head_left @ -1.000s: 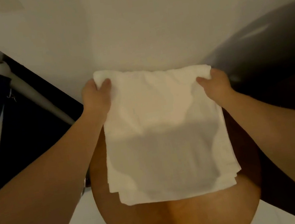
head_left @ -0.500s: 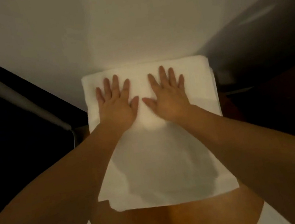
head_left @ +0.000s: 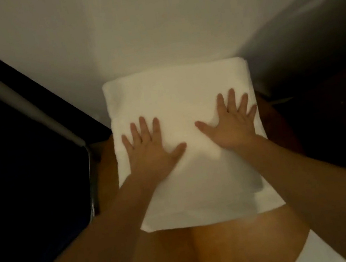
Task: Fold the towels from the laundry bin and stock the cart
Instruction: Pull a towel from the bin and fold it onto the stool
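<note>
A folded white towel (head_left: 176, 99) lies flat in the middle of the head view, its far fold toward the white surface (head_left: 154, 33) and its near edge over my lap. My left hand (head_left: 147, 147) presses flat on the towel's left half, fingers straight and spread. On the right half my right hand (head_left: 231, 122) lies the same way, palm down with the fingers fanned out toward the right edge. Neither hand grips the cloth.
A dark bin or cart (head_left: 30, 184) with a pale grey rail (head_left: 13, 95) stands at the left. A dark rounded shape (head_left: 315, 44) sits at the far right. My legs (head_left: 218, 251) show under the towel's near edge.
Both hands let go of the towel's far corners, laid it down and pressed flat on it. Since then they have slid apart and toward me across the cloth.
</note>
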